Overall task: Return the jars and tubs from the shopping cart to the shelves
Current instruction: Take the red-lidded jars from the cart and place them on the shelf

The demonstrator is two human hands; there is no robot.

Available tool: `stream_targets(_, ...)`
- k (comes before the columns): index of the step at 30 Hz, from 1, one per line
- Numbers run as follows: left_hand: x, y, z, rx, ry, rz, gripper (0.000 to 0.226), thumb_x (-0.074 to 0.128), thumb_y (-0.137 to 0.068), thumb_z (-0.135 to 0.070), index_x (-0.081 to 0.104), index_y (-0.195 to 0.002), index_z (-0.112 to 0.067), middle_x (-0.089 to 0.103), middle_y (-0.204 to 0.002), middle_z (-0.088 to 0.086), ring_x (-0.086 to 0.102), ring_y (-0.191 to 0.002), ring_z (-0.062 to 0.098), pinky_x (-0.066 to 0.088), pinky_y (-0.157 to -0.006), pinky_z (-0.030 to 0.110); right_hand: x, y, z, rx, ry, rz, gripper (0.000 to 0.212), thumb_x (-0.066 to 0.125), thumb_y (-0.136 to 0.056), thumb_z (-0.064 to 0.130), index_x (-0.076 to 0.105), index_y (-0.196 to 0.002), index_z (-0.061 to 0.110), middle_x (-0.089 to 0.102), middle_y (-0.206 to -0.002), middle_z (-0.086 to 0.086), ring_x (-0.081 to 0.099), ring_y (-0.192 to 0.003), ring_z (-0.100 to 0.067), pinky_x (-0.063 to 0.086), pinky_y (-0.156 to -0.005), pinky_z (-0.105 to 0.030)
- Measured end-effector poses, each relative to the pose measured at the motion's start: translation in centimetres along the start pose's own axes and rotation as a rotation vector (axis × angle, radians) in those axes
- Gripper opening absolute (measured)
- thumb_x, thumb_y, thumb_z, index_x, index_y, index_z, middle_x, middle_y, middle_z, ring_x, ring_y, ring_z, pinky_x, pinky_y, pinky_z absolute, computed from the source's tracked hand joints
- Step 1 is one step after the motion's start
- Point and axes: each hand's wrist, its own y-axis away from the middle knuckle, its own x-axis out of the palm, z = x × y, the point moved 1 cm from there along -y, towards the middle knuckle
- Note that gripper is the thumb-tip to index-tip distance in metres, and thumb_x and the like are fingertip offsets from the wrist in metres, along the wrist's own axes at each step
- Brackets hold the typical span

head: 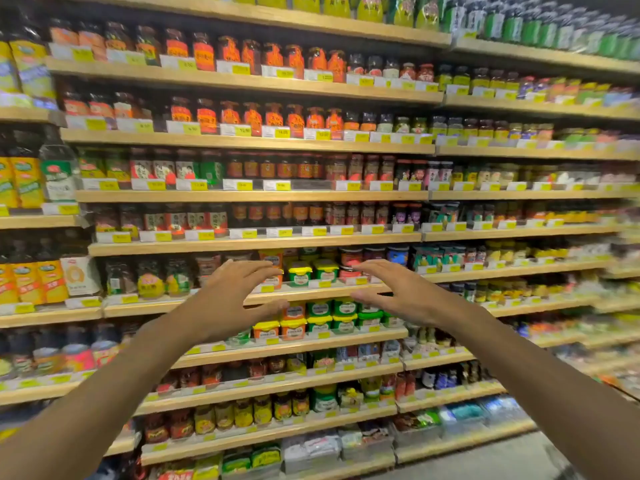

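Empty-handed grip, left hand (230,299), right hand (401,292), before tubs (313,273), labels blurred

Motion blur smears the jar labels (204,53) and price tags (242,69) unreadable; both forearms run off the bottom edge.

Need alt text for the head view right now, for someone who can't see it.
Both hands, left hand and right hand, reach out open and empty toward green and yellow-lidded tubs on wooden shelves packed with jars; no cart shows.
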Motion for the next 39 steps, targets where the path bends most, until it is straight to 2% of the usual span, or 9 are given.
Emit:
stream_targets(4, 2.6, -3.0, -3.0, 0.082, 0.013, 0.068, 0.089, 0.021, -0.075, -0.089, 0.031, -0.151, -0.042, 0.025, -0.16, -0.018, 0.021, -0.147, 0.007, 0.014, -0.123, 0.039, -0.6, 2.5, -4.1, 0.104, 0.015, -0.014, 0.077, 0.045, -0.089, 0.078, 0.029, -0.155, 0.043, 0.022, -0.165, 0.016, 0.02, -0.152, -0.01, 0.029, -0.121, -0.042)
stream_targets(9, 6.8, -8.1, -8.7, 0.177, 0.047, 0.075, 0.089, 0.018, -0.074, -0.089, 0.03, -0.15, -0.042, 0.027, -0.159, -0.017, 0.023, -0.146, 0.007, 0.013, -0.124, 0.042, -1.5, 6.4, -11.2, 0.193, 0.024, -0.067, 0.078, 0.048, -0.087, 0.079, 0.029, -0.155, 0.044, 0.02, -0.165, 0.018, 0.021, -0.152, -0.008, 0.031, -0.12, -0.044)
stream_targets(15, 11.7, -15.9, -17.9, 0.285, 0.057, 0.109, 0.071, 0.034, -0.089, -0.076, 0.031, -0.151, -0.041, 0.026, -0.159, -0.016, 0.021, -0.146, 0.006, 0.017, -0.122, 0.037, -4.0, 12.0, -20.6, 0.323, 0.01, -0.112, 0.077, 0.052, -0.089, 0.073, 0.028, -0.155, 0.042, 0.024, -0.164, 0.016, 0.025, -0.15, -0.01, 0.033, -0.118, -0.04)
stream_targets(22, 18.2, -25.5, -30.3, 0.449, 0.099, 0.166, 0.077, 0.029, -0.087, -0.081, 0.03, -0.152, -0.039, 0.025, -0.16, -0.016, 0.022, -0.146, 0.009, 0.019, -0.121, 0.036, -8.6, 18.8, -32.8, 0.459, -0.006, -0.177, 0.075, 0.056, -0.089, 0.07, 0.027, -0.154, 0.046, 0.021, -0.165, 0.015, 0.024, -0.151, -0.012, 0.033, -0.117, -0.041)
stream_targets(25, 21.4, -28.9, -35.7, 0.519, 0.126, 0.185, 0.071, 0.038, -0.091, -0.072, 0.032, -0.152, -0.037, 0.025, -0.16, -0.016, 0.021, -0.148, 0.01, 0.018, -0.121, 0.035, -10.0, 22.2, -37.8, 0.526, -0.024, -0.212, 0.077, 0.055, -0.087, 0.073, 0.028, -0.154, 0.045, 0.022, -0.164, 0.016, 0.026, -0.149, -0.011, 0.033, -0.117, -0.04)
stream_targets(30, 27.0, -34.0, -43.3, 0.614, 0.19, 0.265, 0.068, 0.041, -0.09, -0.072, 0.031, -0.15, -0.041, 0.024, -0.159, -0.016, 0.02, -0.146, 0.009, 0.02, -0.119, 0.036, -10.9, 27.9, -44.9, 0.637, -0.037, -0.27, 0.079, 0.051, -0.079, 0.083, 0.034, -0.148, 0.048, 0.029, -0.16, 0.017, 0.033, -0.145, -0.009, 0.036, -0.116, -0.043)
stream_targets(35, 32.5, -38.6, -49.2, 0.725, 0.215, 0.326, 0.07, 0.041, -0.092, -0.071, 0.031, -0.152, -0.037, 0.024, -0.16, -0.014, 0.022, -0.146, 0.008, 0.02, -0.118, 0.033, -11.9, 31.4, -50.6, 0.747, -0.009, -0.303, 0.071, 0.058, -0.088, 0.068, 0.034, -0.15, 0.045, 0.028, -0.161, 0.016, 0.028, -0.143, -0.003, 0.029, -0.118, -0.033)
stream_targets(37, 34.6, -40.7, -51.1, 0.766, 0.239, 0.326, 0.069, 0.042, -0.091, -0.071, 0.032, -0.151, -0.038, 0.026, -0.16, -0.014, 0.023, -0.145, 0.007, 0.02, -0.118, 0.032, -12.1, 32.1, -52.8, 0.773, 0.004, -0.307, 0.069, 0.058, -0.088, 0.067, 0.033, -0.149, 0.047, 0.03, -0.16, 0.017, 0.029, -0.141, -0.001, 0.028, -0.116, -0.031)
stream_targets(39, 36.7, -43.1, -52.8, 0.809, 0.264, 0.324, 0.067, 0.045, -0.092, -0.068, 0.033, -0.151, -0.037, 0.027, -0.16, -0.014, 0.023, -0.145, 0.007, 0.019, -0.117, 0.03, -12.2, 32.5, -55.2, 0.83, 0.035, -0.301, 0.074, 0.057, -0.087, 0.07, 0.031, -0.152, 0.044, 0.03, -0.161, 0.015, 0.03, -0.145, -0.006, 0.029, -0.117, -0.032)
